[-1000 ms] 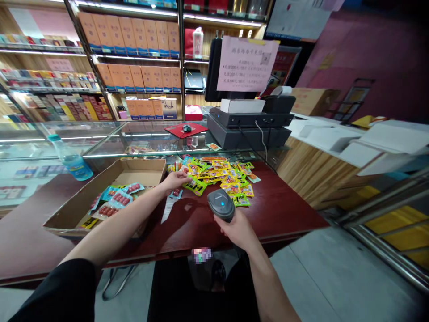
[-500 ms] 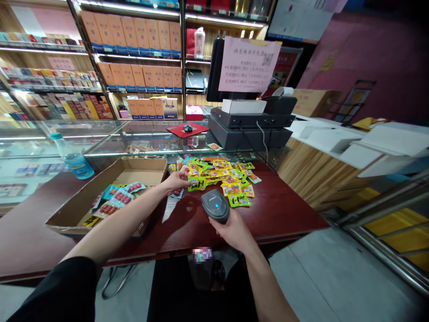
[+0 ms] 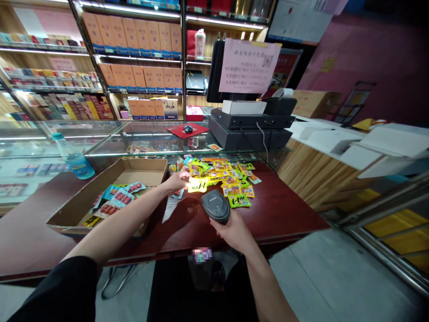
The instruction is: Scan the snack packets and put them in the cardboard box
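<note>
At your far left a water bottle (image 3: 74, 157) stands on the glass counter behind the open cardboard box (image 3: 70, 210), which holds blue snack packets (image 3: 118, 197). Your left hand (image 3: 177, 180) pinches 1 yellow snack packet (image 3: 197, 184) at the near edge of the snack pile (image 3: 224, 175) on the red table (image 3: 278, 210). Just right of it, your right hand (image 3: 233, 230) is clenched around the barcode scanner (image 3: 216, 206), whose head faces that packet, with the cash register (image 3: 250, 120) behind.
</note>
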`<state>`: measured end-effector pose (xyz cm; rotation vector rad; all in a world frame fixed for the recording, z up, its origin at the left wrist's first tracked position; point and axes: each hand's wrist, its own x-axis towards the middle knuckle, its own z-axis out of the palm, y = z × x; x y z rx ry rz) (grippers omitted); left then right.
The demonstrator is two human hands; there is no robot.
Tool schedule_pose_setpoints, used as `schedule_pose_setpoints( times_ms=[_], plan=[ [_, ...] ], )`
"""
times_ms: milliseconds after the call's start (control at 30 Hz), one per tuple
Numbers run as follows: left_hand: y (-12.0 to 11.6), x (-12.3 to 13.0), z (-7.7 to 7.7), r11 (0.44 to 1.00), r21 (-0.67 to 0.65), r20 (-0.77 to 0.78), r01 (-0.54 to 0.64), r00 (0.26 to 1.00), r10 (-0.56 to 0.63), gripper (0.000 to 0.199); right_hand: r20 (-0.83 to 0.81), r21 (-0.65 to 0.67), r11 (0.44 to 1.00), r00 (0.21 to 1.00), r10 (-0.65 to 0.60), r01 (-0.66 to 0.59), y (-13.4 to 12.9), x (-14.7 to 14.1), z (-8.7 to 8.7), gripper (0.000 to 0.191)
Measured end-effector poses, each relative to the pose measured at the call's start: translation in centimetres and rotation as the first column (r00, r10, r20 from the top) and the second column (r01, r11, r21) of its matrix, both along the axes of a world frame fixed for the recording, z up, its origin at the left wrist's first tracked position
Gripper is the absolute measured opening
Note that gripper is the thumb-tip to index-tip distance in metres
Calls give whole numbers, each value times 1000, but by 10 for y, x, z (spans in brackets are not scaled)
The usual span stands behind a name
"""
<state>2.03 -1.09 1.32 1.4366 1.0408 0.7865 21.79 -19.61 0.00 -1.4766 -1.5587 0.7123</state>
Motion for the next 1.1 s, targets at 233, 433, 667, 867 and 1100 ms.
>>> schedule_pose_setpoints(
  times_ms=[233,433,667,867,1100],
  plan=[
    [1,2,-1,1000,-14,36,-2,999,2,38,-23,-18,1000,1000,18,-19,-2,-1,2,26],
    [0,-1,0,999,-50,15,18,1000,-18,42,-58,-29,999,998,21,-23,-5,-2,3,27],
    [4,-10,24,996,45,71,-73,995,69,42,-74,-68,998,997,11,-16,-11,8,12,24],
    [8,-71,65,973,128,52,-190,981,185,43,-121,-106,993,992,29,-42,-4,9,8,28],
    [-12,-198,111,852,185,72,-489,872,485,40,-139,-132,984,985,104,-122,9,-2,0,30]
  ],
)
